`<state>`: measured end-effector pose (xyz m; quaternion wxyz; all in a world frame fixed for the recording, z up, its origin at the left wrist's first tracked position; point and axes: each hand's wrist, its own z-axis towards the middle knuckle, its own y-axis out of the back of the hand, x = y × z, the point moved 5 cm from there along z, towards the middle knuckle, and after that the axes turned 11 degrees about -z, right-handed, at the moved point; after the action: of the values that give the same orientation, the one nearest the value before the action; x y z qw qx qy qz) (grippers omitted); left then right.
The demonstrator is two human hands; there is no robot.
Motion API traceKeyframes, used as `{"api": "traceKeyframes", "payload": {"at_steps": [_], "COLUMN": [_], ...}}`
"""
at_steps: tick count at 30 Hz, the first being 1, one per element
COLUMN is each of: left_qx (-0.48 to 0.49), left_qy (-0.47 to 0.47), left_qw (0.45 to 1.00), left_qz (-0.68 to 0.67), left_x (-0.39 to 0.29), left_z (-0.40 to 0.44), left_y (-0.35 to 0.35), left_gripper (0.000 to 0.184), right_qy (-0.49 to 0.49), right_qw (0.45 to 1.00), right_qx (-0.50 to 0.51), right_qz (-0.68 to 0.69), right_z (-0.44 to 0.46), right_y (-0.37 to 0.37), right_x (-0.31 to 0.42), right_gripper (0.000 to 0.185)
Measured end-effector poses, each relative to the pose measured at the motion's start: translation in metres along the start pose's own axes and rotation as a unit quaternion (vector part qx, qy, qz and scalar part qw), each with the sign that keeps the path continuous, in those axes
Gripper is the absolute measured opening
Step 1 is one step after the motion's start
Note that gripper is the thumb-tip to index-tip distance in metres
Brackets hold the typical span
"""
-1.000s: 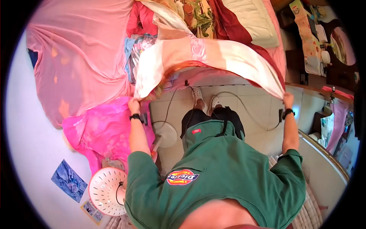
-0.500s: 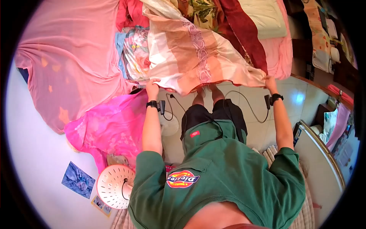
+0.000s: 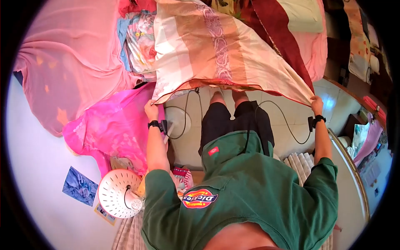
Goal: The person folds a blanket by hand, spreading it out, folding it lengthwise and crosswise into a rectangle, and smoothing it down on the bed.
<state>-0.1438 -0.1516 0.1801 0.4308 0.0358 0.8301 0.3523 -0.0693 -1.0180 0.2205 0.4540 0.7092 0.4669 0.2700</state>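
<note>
A large striped bed cover [image 3: 200,50] in cream, peach and tan, with a patterned purple band and a red edge, is stretched out in front of me. My left hand [image 3: 151,110] is closed on its near left corner. At the near right corner, my right hand [image 3: 317,105] pinches the same cover. Its near edge hangs between my hands above the floor, and its far part lies over the bed, beside dark red cloth [image 3: 287,39]. Each wrist wears a black band with a cabled device.
Left of me, bright pink cloth [image 3: 118,121] hangs beside a pink sheer drape [image 3: 75,58]. A perforated white fan-like shade [image 3: 119,193] stands near my left elbow. Folded floral bedding [image 3: 141,41] and a pale pillow [image 3: 301,16] lie on the bed. A curved-edge panel [image 3: 350,175] is at right.
Both hands have moved apart and slightly toward me, pulling the cover's near edge wider and tauter. The red edge now shows along most of its length.
</note>
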Motion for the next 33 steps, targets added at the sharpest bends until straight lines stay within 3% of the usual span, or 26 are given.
{"api": "traceKeyframes", "payload": {"at_steps": [1,2,6,8,12,18,22,24,27,30,32,33], "left_qx": [-0.012,-0.011,0.007,0.017,0.020,0.048,0.078,0.092,0.099,0.154,0.160,0.156], "left_qy": [-0.062,-0.065,0.057,0.111,0.124,0.190,0.171,0.107,0.038,0.104,0.097,0.092], "left_qw": [0.998,0.997,0.997,0.994,0.992,0.954,0.974,0.990,0.991,0.974,0.967,0.968], "left_qz": [0.031,0.030,0.059,0.019,-0.023,-0.226,-0.127,0.007,0.083,0.129,0.174,0.172], "left_x": [0.002,0.010,0.087,0.111,0.160,0.189,0.218,0.232,0.244,0.309,0.287,0.275], "left_z": [-0.007,-0.013,-0.032,-0.043,-0.069,-0.085,-0.070,-0.051,-0.027,-0.004,0.001,0.005], "left_y": [0.000,-0.001,-0.005,-0.007,-0.012,-0.030,-0.030,-0.040,-0.075,-0.109,-0.140,-0.156], "left_gripper": [0.020,0.020,0.021,0.020,0.021,0.016,0.032,0.031,0.031,0.051,0.047,0.047], "right_qy": [-0.048,-0.050,-0.058,-0.064,-0.028,-0.053,-0.046,-0.037,-0.050,-0.030,-0.017,-0.063], "right_qw": [0.998,0.998,0.998,0.997,0.998,0.995,0.995,0.994,0.993,0.996,0.997,0.995], "right_qx": [0.036,0.034,-0.029,-0.021,-0.049,-0.086,-0.080,-0.093,-0.086,-0.078,-0.029,0.034], "right_qz": [-0.006,-0.005,-0.027,-0.024,-0.028,-0.004,-0.032,-0.031,-0.057,-0.021,-0.065,-0.073], "right_z": [-0.008,-0.018,-0.054,-0.066,-0.090,-0.084,-0.052,-0.034,-0.011,0.011,0.032,0.043], "right_y": [-0.007,-0.013,-0.049,-0.073,-0.113,-0.145,-0.173,-0.190,-0.228,-0.263,-0.298,-0.312], "right_x": [-0.005,-0.005,-0.025,-0.039,-0.056,-0.069,-0.094,-0.103,-0.106,-0.109,-0.117,-0.124], "right_gripper": [0.029,0.029,0.018,0.017,0.019,0.023,0.024,0.025,0.026,0.029,0.032,0.032]}}
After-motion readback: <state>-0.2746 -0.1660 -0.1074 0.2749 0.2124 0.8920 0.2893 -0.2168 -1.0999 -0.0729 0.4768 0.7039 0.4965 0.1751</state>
